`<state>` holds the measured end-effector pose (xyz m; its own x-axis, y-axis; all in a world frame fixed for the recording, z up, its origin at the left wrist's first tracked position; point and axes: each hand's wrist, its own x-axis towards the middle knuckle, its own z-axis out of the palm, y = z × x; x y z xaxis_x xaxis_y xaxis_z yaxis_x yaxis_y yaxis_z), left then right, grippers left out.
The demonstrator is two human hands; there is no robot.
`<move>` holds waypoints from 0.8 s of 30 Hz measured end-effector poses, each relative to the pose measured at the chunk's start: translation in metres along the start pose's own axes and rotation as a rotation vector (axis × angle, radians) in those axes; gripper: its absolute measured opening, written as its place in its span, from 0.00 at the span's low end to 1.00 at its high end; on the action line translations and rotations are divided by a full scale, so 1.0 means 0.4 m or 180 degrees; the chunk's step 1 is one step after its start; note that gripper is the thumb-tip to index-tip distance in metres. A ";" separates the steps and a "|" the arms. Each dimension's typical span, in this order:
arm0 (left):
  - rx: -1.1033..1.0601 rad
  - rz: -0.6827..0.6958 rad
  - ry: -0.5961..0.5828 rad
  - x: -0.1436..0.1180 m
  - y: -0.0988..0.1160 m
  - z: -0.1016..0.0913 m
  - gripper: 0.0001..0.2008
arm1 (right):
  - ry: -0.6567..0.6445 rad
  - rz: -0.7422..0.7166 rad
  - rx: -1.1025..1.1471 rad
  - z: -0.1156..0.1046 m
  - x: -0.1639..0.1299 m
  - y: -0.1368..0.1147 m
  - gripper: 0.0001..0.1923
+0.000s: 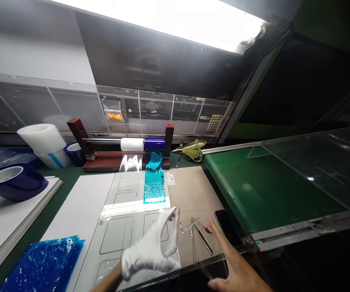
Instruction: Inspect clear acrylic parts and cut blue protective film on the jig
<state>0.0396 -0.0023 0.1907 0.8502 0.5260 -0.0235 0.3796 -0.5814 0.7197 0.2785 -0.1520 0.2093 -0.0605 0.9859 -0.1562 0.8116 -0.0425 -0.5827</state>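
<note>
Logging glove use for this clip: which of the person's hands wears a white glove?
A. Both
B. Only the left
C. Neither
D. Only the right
B: the left hand is in a white glove, holding a clear plastic piece, while the right hand is bare, reaching toward the tweezers.

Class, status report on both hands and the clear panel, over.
Left hand, gloved, grips clear panel. Right hand bare, open, reaching toward tweezers. Phone beside it.
</note>
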 end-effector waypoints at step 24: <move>-0.5071 0.0612 -0.0413 -0.060 -0.081 -0.007 0.46 | -0.0974 -0.0073 0.3325 0.051 -0.002 0.075 0.72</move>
<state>0.0058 0.0055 0.1701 0.8931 0.4234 0.1519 -0.4078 0.6196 0.6706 0.2912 -0.1573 0.1756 -0.3288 0.9122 -0.2443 -0.0776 -0.2839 -0.9557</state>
